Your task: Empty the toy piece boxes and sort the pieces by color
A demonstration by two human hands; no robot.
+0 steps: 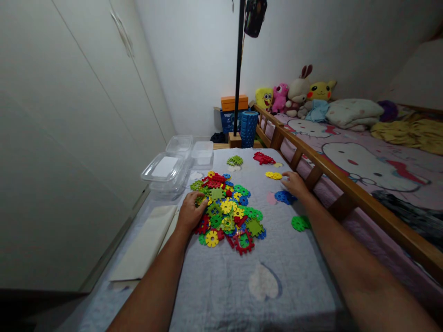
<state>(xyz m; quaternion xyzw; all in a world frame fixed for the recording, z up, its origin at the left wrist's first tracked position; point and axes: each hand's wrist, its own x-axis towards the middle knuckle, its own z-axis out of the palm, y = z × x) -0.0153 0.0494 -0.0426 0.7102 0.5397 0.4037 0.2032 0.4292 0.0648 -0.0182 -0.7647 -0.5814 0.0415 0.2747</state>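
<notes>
A mixed pile of plastic interlocking building pieces (226, 207) in red, yellow, green and blue lies on the cloth-covered table. At the pile's left edge is my left hand (192, 210), its fingers curved over the pieces with a gap between thumb and forefinger. Farther right, my right hand (294, 183) has its fingers apart beside a small row of yellow disc pieces (273, 175). Blue pieces (284, 197) lie just below that hand, and green pieces (299, 223) sit partly behind my right forearm. Red pieces (264, 158) and light green pieces (235, 160) form separate groups at the back.
Clear plastic containers (164, 168) stand at the table's left, near a folded cream sheet (147, 244). A wooden bed rail (311, 157) runs along the right side. Beyond the table are a black pole (238, 69) and a blue foam roller (248, 129).
</notes>
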